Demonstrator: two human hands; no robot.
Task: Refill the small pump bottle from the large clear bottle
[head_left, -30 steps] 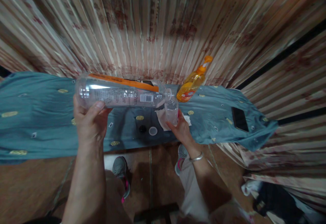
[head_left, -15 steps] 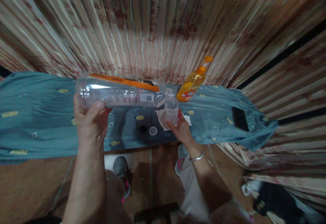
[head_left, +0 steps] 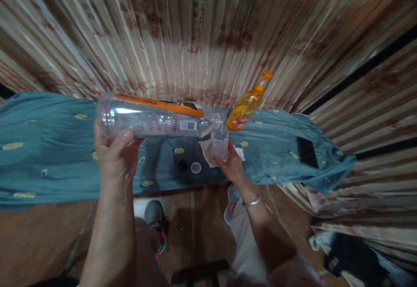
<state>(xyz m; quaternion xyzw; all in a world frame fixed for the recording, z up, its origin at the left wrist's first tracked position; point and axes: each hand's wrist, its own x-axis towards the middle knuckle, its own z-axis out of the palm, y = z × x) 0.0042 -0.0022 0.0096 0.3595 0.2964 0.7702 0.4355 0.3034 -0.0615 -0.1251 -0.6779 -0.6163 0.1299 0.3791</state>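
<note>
- Our left hand (head_left: 115,154) holds a big clear plastic bottle (head_left: 153,119) tipped on its side, fingers clamped round the base end, neck pointing right.
- Our right hand (head_left: 232,165) holds a small clear bottle (head_left: 220,142) upright just under the big bottle's mouth, fingers wrapped round its lower part; mouths abt touching.
- Both are held above the counter, which is draped w/ a teal cloth (head_left: 48,148).
- Progress, as we judge it: pour is under way; big bottle looks nearly empty, fill level in the small one too blurred to tell.
- Two loose caps, one dark (head_left: 183,164) & one clear (head_left: 196,168), lie on the cloth; capping seems left to do.
- Nearby: orange pump bottle (head_left: 246,107), white tissue (head_left: 206,150), black phone (head_left: 306,152).
</note>
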